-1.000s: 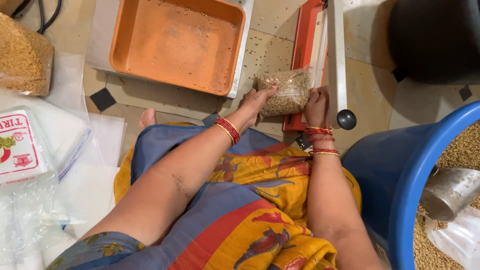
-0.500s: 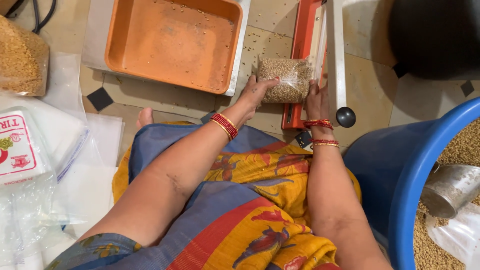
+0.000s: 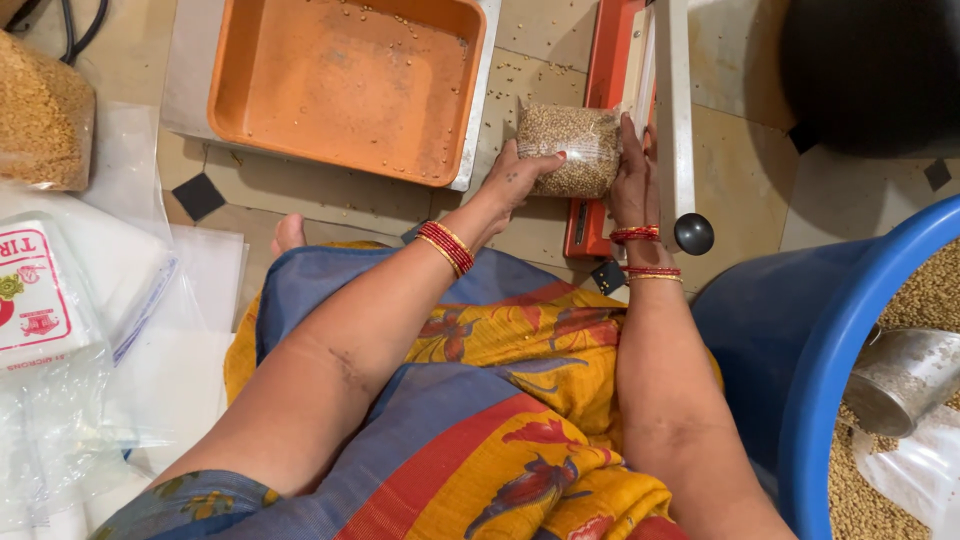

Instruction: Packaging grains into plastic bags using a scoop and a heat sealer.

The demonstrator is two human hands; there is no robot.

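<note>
The bag [image 3: 566,150] is clear, shiny plastic. The tub [image 3: 800,330] is smooth blue plastic. The scoop [image 3: 900,380] is dull metal.

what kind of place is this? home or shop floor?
Likely a home or small workshop floor used for packing grain. The person sits on a tiled floor, both hands hold a small bag of grain at an orange sealing machine, and a blue tub of grain stands alongside.
</note>
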